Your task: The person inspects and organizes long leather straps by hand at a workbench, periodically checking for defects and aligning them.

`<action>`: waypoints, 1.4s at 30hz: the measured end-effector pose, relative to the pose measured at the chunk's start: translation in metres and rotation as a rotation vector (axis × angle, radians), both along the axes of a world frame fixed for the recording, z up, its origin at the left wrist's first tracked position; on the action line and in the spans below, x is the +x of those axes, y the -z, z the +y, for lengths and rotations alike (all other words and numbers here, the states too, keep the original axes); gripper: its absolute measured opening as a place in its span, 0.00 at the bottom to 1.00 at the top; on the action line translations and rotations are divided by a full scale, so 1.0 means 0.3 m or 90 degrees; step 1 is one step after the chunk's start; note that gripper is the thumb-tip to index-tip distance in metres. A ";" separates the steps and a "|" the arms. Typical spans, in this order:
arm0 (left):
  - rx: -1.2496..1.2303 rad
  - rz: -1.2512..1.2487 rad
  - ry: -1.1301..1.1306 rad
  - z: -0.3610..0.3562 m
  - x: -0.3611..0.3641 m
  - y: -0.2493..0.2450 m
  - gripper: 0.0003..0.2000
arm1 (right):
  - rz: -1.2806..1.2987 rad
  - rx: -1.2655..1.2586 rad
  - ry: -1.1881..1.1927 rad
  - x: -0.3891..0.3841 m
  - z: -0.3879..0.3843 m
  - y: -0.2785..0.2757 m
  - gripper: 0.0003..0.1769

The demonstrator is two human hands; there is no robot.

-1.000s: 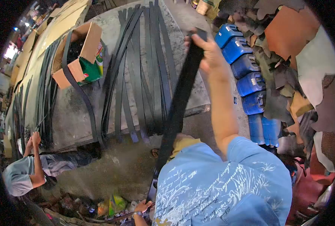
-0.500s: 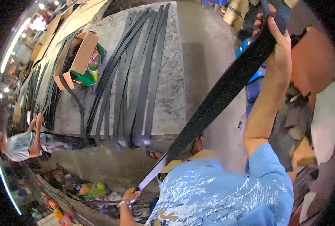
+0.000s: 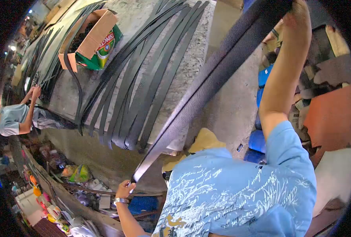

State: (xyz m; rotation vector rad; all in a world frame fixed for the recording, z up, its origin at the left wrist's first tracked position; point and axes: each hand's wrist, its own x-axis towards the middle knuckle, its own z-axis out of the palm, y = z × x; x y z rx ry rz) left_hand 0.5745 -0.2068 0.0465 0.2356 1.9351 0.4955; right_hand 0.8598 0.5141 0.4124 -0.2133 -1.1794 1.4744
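Observation:
A long black leather-like strap (image 3: 207,83) runs diagonally across the view, stretched between my two hands. A crease or seam follows its length, and its surface looks grainy. At the lower left, my left hand (image 3: 124,189), with a watch (image 3: 121,200) on its wrist, pinches the strap's narrow-looking end. My right hand (image 3: 298,14) is raised at the top right, closed around the other part of the strap; some fingers are hidden behind it or cut off by the edge. Several similar dark strips (image 3: 155,87) lie side by side on the grey table (image 3: 185,65) beyond.
An open cardboard box (image 3: 94,33) with dark contents stands on the table. Another person (image 3: 15,116) at the far left handles dark strips there. Blue objects (image 3: 258,144) and brown and white sheets (image 3: 329,118) lie to the right. Clutter (image 3: 80,173) fills the lower left.
My right hand has moved up toward the top edge, and the strap now spans higher across the view. My left hand has shifted slightly left and up. The view has turned somewhat.

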 end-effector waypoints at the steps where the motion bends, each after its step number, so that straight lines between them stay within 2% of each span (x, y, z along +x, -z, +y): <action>1: -0.017 -0.013 -0.006 0.025 0.003 -0.010 0.10 | -0.072 0.082 0.049 -0.047 -0.003 0.008 0.10; 2: 0.030 0.027 0.030 0.077 0.023 -0.046 0.10 | -0.075 0.059 0.081 -0.078 0.083 0.040 0.10; 3: 0.011 0.008 -0.025 0.136 0.049 -0.086 0.10 | -0.066 0.024 0.085 -0.099 0.228 0.086 0.10; 5: 0.075 0.050 -0.019 0.156 0.070 -0.019 0.11 | -0.084 -0.040 -0.001 -0.149 0.474 0.222 0.09; 7: 0.051 0.080 -0.012 0.366 0.146 -0.112 0.12 | -0.068 -0.080 -0.001 -0.252 0.704 0.412 0.08; 8: 0.023 0.094 0.010 0.478 0.169 -0.154 0.13 | -0.159 -0.131 -0.022 -0.295 0.761 0.510 0.08; 9: 0.024 0.067 -0.015 0.565 0.195 -0.154 0.14 | -0.226 -0.218 -0.044 -0.348 0.996 0.698 0.08; 11: 0.033 0.060 -0.071 0.665 0.222 -0.050 0.15 | -0.650 -0.398 0.069 -0.362 1.348 1.144 0.43; 13: 0.012 0.050 -0.125 0.660 0.262 0.087 0.17 | -0.843 -0.289 0.094 -0.308 1.352 1.399 0.50; 15: -0.090 0.088 -0.043 0.764 0.262 0.008 0.15 | -0.808 0.003 0.103 -0.305 1.076 1.424 0.44; 17: -0.089 0.090 -0.088 0.758 0.276 0.011 0.17 | -0.840 0.380 0.117 -0.286 0.868 1.459 0.34; 19: -0.106 0.112 -0.089 0.747 0.283 0.018 0.19 | -0.827 0.561 0.031 -0.273 0.696 1.452 0.34; 21: -0.136 0.155 -0.048 0.762 0.272 0.024 0.22 | -0.837 0.648 -0.054 -0.288 0.534 1.381 0.33; 22: -0.148 0.196 -0.015 0.783 0.277 0.016 0.26 | -0.813 0.724 -0.055 -0.296 0.483 1.379 0.32; 23: -0.165 0.188 -0.007 0.786 0.272 0.019 0.26 | -0.788 0.801 -0.054 -0.305 0.447 1.389 0.32; 28: -0.181 0.170 0.035 0.818 0.246 0.007 0.26 | -0.845 0.862 -0.083 -0.326 0.443 1.411 0.25; 32: -0.181 0.130 0.054 0.828 0.235 -0.027 0.27 | -0.864 0.888 0.001 -0.317 0.510 1.385 0.22; 35: -0.253 0.217 0.102 0.832 0.245 -0.018 0.23 | -0.885 0.856 0.002 -0.343 0.495 1.360 0.23; 38: -0.289 0.441 0.166 0.924 0.252 -0.052 0.20 | -0.833 0.827 -0.062 -0.408 0.398 1.353 0.24; 41: -0.125 0.588 -0.005 1.086 0.217 -0.008 0.22 | -0.808 0.825 -0.094 -0.446 0.311 1.398 0.21; 42: -0.014 0.652 -0.013 1.140 0.201 0.030 0.23 | -0.827 0.816 -0.110 -0.453 0.300 1.411 0.21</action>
